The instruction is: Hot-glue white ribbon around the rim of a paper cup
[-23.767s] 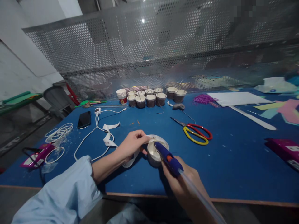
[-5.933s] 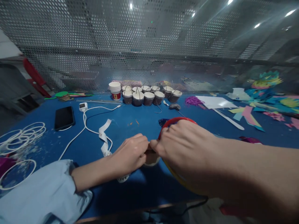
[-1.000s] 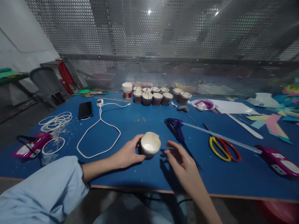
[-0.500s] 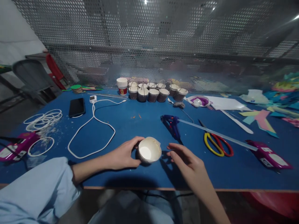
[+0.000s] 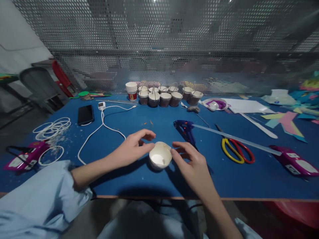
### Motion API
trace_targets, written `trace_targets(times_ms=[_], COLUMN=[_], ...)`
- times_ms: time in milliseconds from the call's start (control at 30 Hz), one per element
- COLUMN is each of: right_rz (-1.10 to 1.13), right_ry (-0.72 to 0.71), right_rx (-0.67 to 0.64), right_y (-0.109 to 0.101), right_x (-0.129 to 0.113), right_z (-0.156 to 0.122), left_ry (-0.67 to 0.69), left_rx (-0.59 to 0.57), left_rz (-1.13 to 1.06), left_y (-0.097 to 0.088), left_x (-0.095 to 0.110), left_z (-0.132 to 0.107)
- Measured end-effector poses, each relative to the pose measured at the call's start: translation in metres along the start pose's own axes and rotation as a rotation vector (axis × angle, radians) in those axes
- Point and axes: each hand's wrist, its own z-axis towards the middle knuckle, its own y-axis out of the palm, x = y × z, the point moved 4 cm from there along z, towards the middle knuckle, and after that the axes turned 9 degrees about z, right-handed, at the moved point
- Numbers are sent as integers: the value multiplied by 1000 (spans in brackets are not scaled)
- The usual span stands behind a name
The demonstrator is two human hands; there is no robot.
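A small white paper cup (image 5: 160,156) is tilted with its mouth toward me, just above the blue table (image 5: 139,179) near its front edge. My right hand (image 5: 193,163) pinches the cup's right rim with thumb and fingertips. My left hand (image 5: 134,147) is at the cup's left side, its fingers lifted and spread, and only the thumb tip is by the rim. A blue glue gun (image 5: 185,130) with a long clear glue stick lies just behind my right hand.
Yellow-and-red scissors (image 5: 236,153) lie to the right, with a magenta tool (image 5: 294,163) beyond them. Several filled cups (image 5: 164,96) and a cup stack (image 5: 131,90) stand by the perforated metal screen. A phone (image 5: 85,114), a white cable (image 5: 104,127) and white rings (image 5: 51,126) lie at the left.
My left hand has let go of the cup and lifted its fingers. My right hand has moved in and taken the cup's right rim. The cup sits a little farther from the table edge.
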Motion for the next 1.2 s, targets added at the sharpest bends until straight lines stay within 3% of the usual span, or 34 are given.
trace_targets(times_ms=[100,233,600,800,1000,1200], right_rz=[-7,18,5,17,-11,-14], right_ry=[37,101,86,66,-77,-198], right_rx=[-47,-62,-26,-66,-37,-139], right_y=[6,7,9,8,-1,-1], right_x=[2,4,5,0,-10,-14], right_z=[9,16,17,14,-1,-10], left_ry=[0,6,19,25,139,405], left_rx=[-17,-53,-26,-86,-76,-106], left_rz=[39,59,5,37,100,193], left_y=[6,16,22,24,22,20], left_x=[9,4,-3,2,9,21], left_z=[15,25,26,26,23,19])
